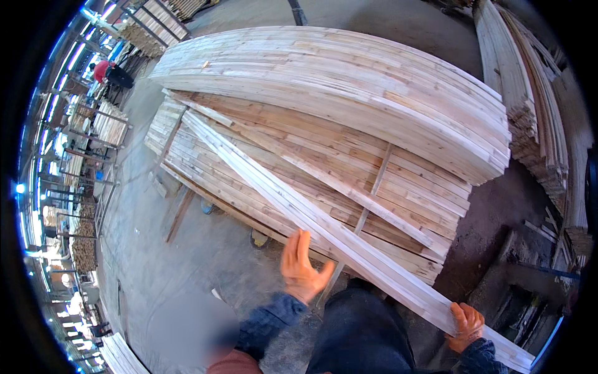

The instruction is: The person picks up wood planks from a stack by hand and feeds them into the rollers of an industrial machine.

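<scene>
A bundle of long, pale wooden boards (293, 207) runs diagonally from the far left of a stack down to the lower right, where it juts past my body. My right hand (466, 325), in an orange glove, has its fingers wrapped over the bundle's edge near the close end. Just off the bundle's near edge, about midway along, my left hand (303, 269) is open in an orange glove, fingers stretched and thumb apart. Whether its fingertips touch the wood I cannot tell. Another single board (349, 184) lies slantwise on the lower stack of boards (430, 209).
Behind rises a taller stack of boards (349, 75). Thin crosswise sticks (381, 169) lie on the lower stack. More timber (520, 93) stands at the right. A person in red (101, 71) is far left, near racks of wood (84, 243). A blurred patch covers the lower left.
</scene>
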